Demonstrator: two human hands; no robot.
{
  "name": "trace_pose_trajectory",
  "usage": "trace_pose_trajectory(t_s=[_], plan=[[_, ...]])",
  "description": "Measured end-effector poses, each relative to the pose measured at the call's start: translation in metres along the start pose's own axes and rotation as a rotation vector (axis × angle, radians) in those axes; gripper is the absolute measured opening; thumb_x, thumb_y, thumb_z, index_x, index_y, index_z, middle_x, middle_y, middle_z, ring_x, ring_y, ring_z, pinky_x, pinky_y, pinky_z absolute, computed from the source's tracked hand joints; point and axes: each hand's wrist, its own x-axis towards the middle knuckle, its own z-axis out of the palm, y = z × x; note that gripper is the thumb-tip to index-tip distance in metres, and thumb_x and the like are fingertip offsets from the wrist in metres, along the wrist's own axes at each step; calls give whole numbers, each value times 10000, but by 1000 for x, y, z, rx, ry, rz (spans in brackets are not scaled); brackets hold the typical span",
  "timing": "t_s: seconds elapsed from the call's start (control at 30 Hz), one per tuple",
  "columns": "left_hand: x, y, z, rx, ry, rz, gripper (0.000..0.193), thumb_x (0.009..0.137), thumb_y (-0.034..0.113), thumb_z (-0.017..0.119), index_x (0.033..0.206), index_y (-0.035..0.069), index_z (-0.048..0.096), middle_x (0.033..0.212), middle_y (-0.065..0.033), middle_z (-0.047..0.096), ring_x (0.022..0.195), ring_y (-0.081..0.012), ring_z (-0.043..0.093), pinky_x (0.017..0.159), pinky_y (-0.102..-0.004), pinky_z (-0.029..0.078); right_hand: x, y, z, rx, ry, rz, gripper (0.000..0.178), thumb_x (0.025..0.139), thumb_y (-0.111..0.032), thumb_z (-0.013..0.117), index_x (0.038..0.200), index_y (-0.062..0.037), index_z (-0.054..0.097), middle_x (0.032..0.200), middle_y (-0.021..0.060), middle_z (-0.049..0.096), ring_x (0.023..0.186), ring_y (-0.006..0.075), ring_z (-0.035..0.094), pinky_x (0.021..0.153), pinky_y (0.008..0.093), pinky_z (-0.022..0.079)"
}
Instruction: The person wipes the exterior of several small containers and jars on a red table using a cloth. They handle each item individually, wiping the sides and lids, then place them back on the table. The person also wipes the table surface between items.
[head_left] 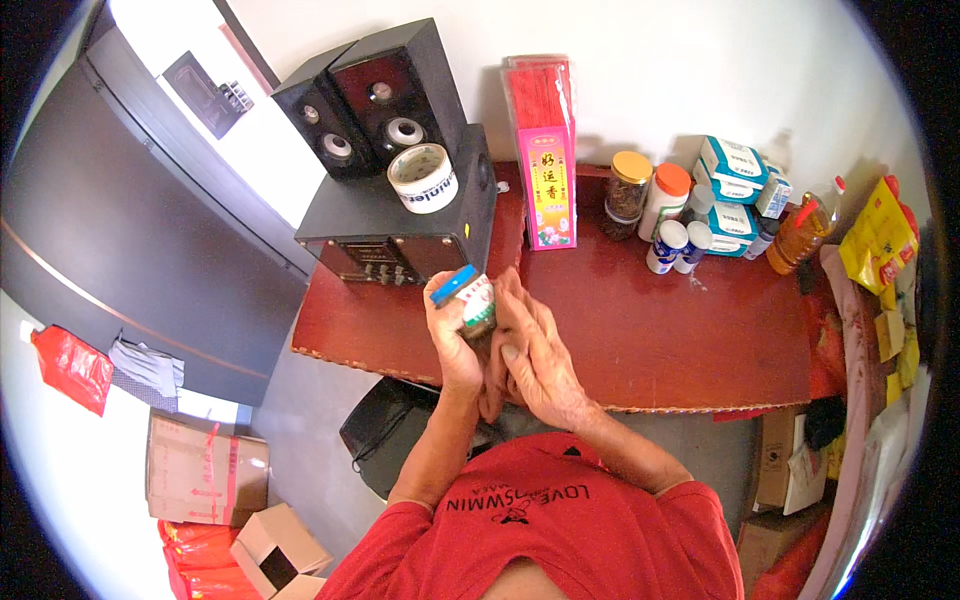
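Observation:
My left hand is wrapped round a small glass jar with a blue lid and a white, red and green label. The jar is tilted above the front part of the red-brown table. A brownish-pink cloth hangs between my hands. With my right hand I press this cloth to the side of the jar, its fingers extended upward along the cloth. Part of the jar's lower end is covered by the cloth and fingers.
Black speakers and a tape roll stand back left. Behind the jar leans a pink-red incense packet. Lidded jars, white bottles, teal-white boxes and an oil bottle crowd back right. A black stool sits below.

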Motion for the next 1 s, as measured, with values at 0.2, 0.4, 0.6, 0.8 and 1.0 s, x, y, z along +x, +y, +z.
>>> trace_pose_trajectory(t_s=[0.2, 0.4, 0.6, 0.8, 1.0], plan=[[-2, -4, -2, 223, 78, 96, 451, 839, 93, 586, 1242, 57, 386, 1086, -79, 531, 998, -176, 544, 895, -318, 454, -8, 11, 1, 982, 8, 488, 469, 975, -176, 487, 1390, -10, 345, 1276, 90, 511, 1191, 172, 466, 1021, 314, 364], [-11, 5, 13, 686, -276, 192, 626, 818, 11, 639, 1346, 33, 303, 1190, -89, 479, 1082, -169, 501, 932, -302, 422, 0, 25, -3, 1186, 116, 565, 397, 965, -138, 495, 1334, -11, 419, 1246, 81, 542, 1111, 156, 518, 975, 305, 406], [7, 8, 6, 560, -220, 320, 651, 830, -36, 624, 1369, 32, 265, 1193, -109, 483, 1047, -177, 541, 924, -304, 451, -5, 21, -16, 1093, -145, 612, 347, 939, -124, 533, 1261, -2, 492, 1152, 74, 601, 1029, 155, 562, 911, 311, 453], [81, 52, -24, 701, -52, 477, 582, 823, 8, 669, 1310, 8, 350, 1163, -107, 525, 1043, -174, 552, 900, -315, 471, -14, 45, -42, 684, -296, 583, 300, 920, -78, 524, 1200, 28, 518, 1111, 86, 619, 1024, 167, 560, 931, 311, 433], [164, 74, -69, 806, -75, 472, 596, 776, 61, 734, 1267, 6, 400, 1052, -90, 591, 944, -146, 594, 840, -288, 497, -32, 75, -63, 444, -167, 739, 257, 913, -59, 492, 1140, 49, 549, 1116, 124, 608, 1014, 182, 568, 892, 314, 460]])
